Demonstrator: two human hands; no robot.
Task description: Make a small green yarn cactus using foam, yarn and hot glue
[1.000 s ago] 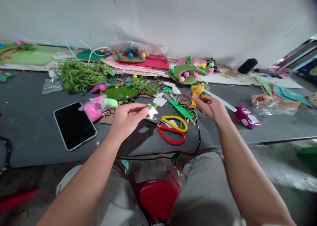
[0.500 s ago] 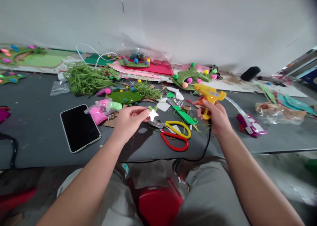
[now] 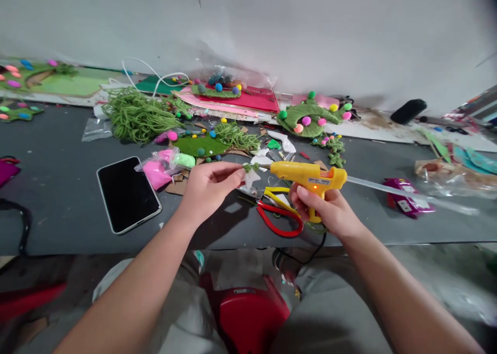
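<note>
"Where's the white star [image 3: 252,178]?"

"Mid-frame, pinched in the left hand [image 3: 213,191], some green yarn [image 3: 250,167] at its top."

"And the right hand [image 3: 328,205]?"

"Wrapped round the glue gun [image 3: 297,172]; its nozzle seems to touch the yarn. Scissors [image 3: 280,227] lie just below, on the desk [image 3: 70,198]."

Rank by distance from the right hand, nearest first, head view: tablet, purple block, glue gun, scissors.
From the right hand:
1. Yellow glue gun: held in its fingers.
2. Scissors: just left of the hand, on the table.
3. Purple block: off to the right.
4. Tablet: far left, beyond the left hand.
</note>
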